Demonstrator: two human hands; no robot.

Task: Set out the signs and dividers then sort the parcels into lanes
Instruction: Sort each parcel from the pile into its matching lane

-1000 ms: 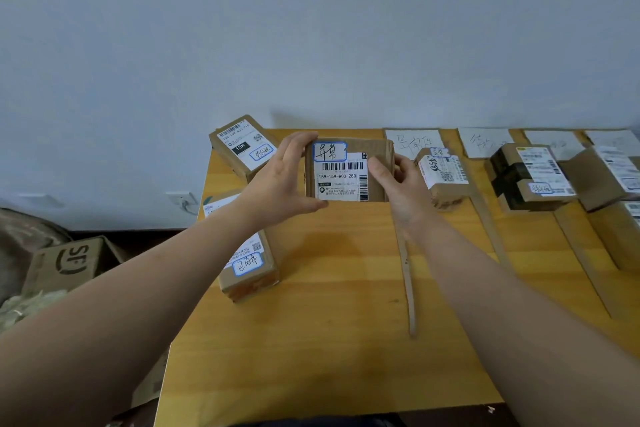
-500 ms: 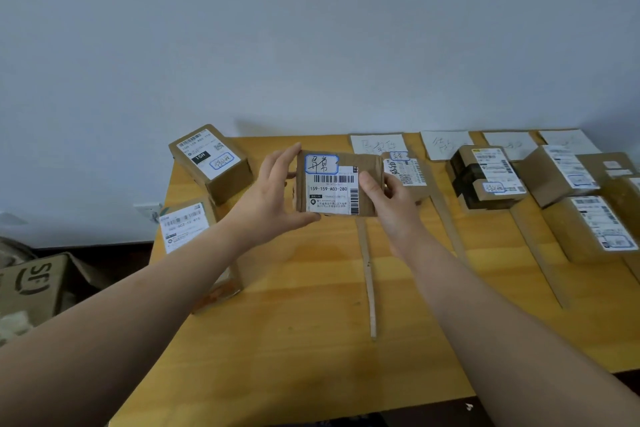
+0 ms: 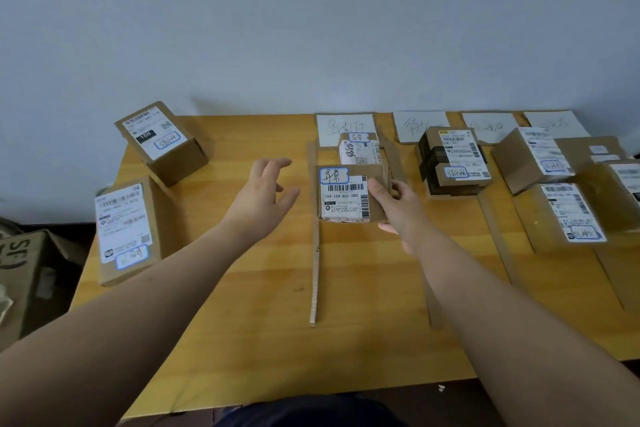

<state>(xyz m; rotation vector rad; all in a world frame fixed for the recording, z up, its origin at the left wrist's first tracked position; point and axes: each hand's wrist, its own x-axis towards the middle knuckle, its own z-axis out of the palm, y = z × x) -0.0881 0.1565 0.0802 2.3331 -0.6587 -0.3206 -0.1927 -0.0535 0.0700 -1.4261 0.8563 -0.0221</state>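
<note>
Head view | small brown cardboard parcel with white barcode label (image 3: 349, 194) flat on yellow wooden table (image 3: 242, 305), first lane, right of upright cardboard divider strip (image 3: 315, 274), below white handwritten paper sign (image 3: 343, 125) | right hand (image 3: 398, 208) gripping parcel's right edge | left hand (image 3: 263, 198) released, fingers spread, just left of parcel, apart.

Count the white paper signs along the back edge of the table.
4: leftmost sign, partly under a parcel; second sign; third sign; fourth sign. Others may lie beyond the right edge.
</note>
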